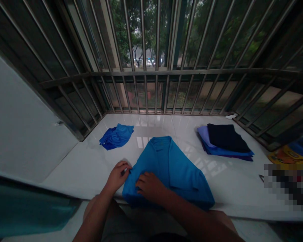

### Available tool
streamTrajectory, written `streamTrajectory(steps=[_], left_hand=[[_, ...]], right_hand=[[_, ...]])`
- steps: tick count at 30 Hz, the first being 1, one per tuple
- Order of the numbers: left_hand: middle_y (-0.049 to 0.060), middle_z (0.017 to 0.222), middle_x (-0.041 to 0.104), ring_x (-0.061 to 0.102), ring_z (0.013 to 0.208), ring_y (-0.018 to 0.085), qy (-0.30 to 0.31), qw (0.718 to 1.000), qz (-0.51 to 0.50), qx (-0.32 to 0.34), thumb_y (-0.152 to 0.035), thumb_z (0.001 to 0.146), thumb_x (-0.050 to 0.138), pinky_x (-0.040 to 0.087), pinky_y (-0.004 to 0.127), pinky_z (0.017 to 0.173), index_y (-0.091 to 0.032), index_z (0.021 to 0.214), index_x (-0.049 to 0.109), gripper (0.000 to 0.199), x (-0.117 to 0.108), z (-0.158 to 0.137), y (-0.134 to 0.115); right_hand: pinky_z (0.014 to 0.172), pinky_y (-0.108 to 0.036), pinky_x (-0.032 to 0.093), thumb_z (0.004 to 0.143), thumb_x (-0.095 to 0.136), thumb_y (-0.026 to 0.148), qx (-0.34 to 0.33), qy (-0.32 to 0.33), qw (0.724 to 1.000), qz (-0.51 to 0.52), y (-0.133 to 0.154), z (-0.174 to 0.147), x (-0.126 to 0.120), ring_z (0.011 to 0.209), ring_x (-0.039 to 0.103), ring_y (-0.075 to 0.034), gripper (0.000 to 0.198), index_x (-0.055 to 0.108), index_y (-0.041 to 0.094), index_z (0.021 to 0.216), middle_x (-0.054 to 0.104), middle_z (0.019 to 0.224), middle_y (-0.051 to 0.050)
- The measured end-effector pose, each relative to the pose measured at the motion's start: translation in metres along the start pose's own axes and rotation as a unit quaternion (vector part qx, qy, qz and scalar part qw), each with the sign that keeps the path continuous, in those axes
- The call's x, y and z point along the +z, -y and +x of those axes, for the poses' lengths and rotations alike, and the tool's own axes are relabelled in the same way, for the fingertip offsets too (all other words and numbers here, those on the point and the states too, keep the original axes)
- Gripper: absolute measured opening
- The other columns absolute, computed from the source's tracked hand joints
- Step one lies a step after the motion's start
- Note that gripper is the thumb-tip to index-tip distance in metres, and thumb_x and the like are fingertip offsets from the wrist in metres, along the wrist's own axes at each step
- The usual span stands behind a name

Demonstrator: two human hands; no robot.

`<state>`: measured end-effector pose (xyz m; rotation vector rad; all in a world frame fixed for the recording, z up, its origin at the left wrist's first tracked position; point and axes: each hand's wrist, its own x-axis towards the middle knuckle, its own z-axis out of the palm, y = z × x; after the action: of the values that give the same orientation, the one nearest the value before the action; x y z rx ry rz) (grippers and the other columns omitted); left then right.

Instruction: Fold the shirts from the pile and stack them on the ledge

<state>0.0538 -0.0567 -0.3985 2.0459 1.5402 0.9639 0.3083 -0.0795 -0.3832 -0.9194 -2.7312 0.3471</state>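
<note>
A bright blue long-sleeved shirt lies spread on the white ledge, its neckline pointing away from me. One sleeve is folded in over the body on the right side, and the lower part hangs over the front edge. My left hand is at the shirt's left edge, fingers bent and closed on the cloth; a small pale and dark bit shows at the fingertips, too small to name. Palm down, my right hand rests on the shirt's left half with its fingers apart and slightly curved.
A crumpled blue garment lies at the back left. On the right is a folded clothes stack, black on top. Metal window bars enclose the back and sides. A yellow and blue object stands at the far right, beside a pixelated patch.
</note>
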Motion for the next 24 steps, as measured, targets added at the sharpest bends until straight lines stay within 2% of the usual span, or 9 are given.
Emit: streamTrajectory(steps=[3, 5, 7, 9, 12, 14, 18, 20, 24], left_hand=[[0.009, 0.107, 0.077, 0.073, 0.106, 0.027, -0.006, 1.000, 0.005, -0.008, -0.032, 0.095, 0.058, 0.060, 0.043, 0.099, -0.026, 0.096, 0.083, 0.026, 0.001, -0.001, -0.001], [0.009, 0.107, 0.078, 0.074, 0.106, 0.028, -0.005, 1.000, 0.006, -0.010, -0.035, 0.095, 0.058, 0.059, 0.044, 0.099, -0.026, 0.096, 0.083, 0.027, 0.000, -0.002, -0.003], [0.008, 0.105, 0.079, 0.074, 0.104, 0.028, 0.007, 0.999, 0.007, -0.036, -0.037, 0.094, 0.056, 0.060, 0.043, 0.096, -0.026, 0.093, 0.083, 0.029, -0.002, 0.001, -0.006], [0.007, 0.103, 0.081, 0.076, 0.098, 0.027, 0.028, 0.994, 0.017, -0.106, -0.038, 0.095, 0.054, 0.060, 0.041, 0.091, -0.025, 0.093, 0.083, 0.032, -0.005, 0.014, -0.010], [0.006, 0.099, 0.084, 0.078, 0.091, 0.026, 0.047, 0.979, 0.042, -0.195, -0.039, 0.096, 0.054, 0.058, 0.037, 0.085, -0.023, 0.097, 0.082, 0.032, -0.002, 0.056, -0.019], [0.007, 0.096, 0.084, 0.078, 0.092, 0.027, 0.053, 0.976, 0.054, -0.204, -0.041, 0.097, 0.057, 0.055, 0.035, 0.084, -0.021, 0.097, 0.081, 0.031, 0.009, 0.097, -0.028], [0.008, 0.077, 0.080, 0.079, 0.091, 0.029, 0.092, 0.967, 0.059, -0.232, -0.057, 0.098, 0.066, 0.054, 0.034, 0.083, -0.018, 0.102, 0.079, 0.041, 0.049, 0.181, -0.053], [0.006, 0.074, 0.078, 0.078, 0.084, 0.027, 0.126, 0.958, 0.054, -0.253, -0.058, 0.097, 0.073, 0.056, 0.036, 0.083, -0.015, 0.105, 0.078, 0.044, 0.069, 0.211, -0.063], [0.005, 0.098, 0.079, 0.076, 0.087, 0.020, 0.173, 0.942, 0.036, -0.285, -0.047, 0.102, 0.074, 0.063, 0.041, 0.087, -0.015, 0.109, 0.075, 0.033, 0.089, 0.244, -0.071]], right_hand=[[0.092, -0.037, 0.047, 0.099, 0.078, 0.049, -0.012, 0.005, 1.000, 0.010, 0.001, -0.016, -0.005, 0.113, 0.063, -0.025, 0.028, 0.075, 0.026, 0.114, 0.076, 0.119, -0.004], [0.094, -0.037, 0.047, 0.103, 0.073, 0.051, 0.007, 0.001, 1.000, 0.026, -0.005, -0.026, -0.020, 0.113, 0.064, -0.024, 0.028, 0.076, 0.026, 0.116, 0.076, 0.119, -0.004], [0.096, -0.037, 0.046, 0.109, 0.064, 0.045, 0.065, -0.017, 0.997, 0.024, -0.021, -0.035, -0.043, 0.111, 0.066, -0.024, 0.024, 0.077, 0.025, 0.113, 0.077, 0.115, -0.005], [0.096, -0.035, 0.046, 0.113, 0.056, 0.037, 0.163, -0.044, 0.985, 0.015, -0.048, -0.041, -0.071, 0.108, 0.068, -0.025, 0.027, 0.078, 0.023, 0.109, 0.079, 0.111, -0.007], [0.092, -0.031, 0.047, 0.113, 0.055, 0.032, 0.326, -0.068, 0.943, 0.020, -0.103, -0.040, -0.111, 0.105, 0.072, -0.024, 0.028, 0.080, 0.019, 0.110, 0.081, 0.109, -0.009], [0.090, -0.031, 0.046, 0.113, 0.054, 0.030, 0.385, -0.076, 0.920, 0.017, -0.140, -0.032, -0.130, 0.105, 0.074, -0.025, 0.030, 0.079, 0.013, 0.117, 0.082, 0.110, -0.013], [0.094, -0.032, 0.045, 0.113, 0.053, 0.042, 0.430, -0.088, 0.898, 0.006, -0.188, -0.003, -0.140, 0.116, 0.072, -0.027, 0.050, 0.072, -0.002, 0.129, 0.077, 0.124, -0.025], [0.096, -0.032, 0.045, 0.112, 0.054, 0.048, 0.439, -0.086, 0.894, 0.012, -0.199, 0.011, -0.135, 0.117, 0.071, -0.025, 0.058, 0.070, -0.004, 0.132, 0.076, 0.127, -0.024], [0.096, -0.031, 0.045, 0.112, 0.053, 0.046, 0.432, -0.100, 0.896, 0.032, -0.212, 0.026, -0.124, 0.111, 0.072, -0.022, 0.048, 0.075, 0.005, 0.126, 0.080, 0.118, -0.016]])
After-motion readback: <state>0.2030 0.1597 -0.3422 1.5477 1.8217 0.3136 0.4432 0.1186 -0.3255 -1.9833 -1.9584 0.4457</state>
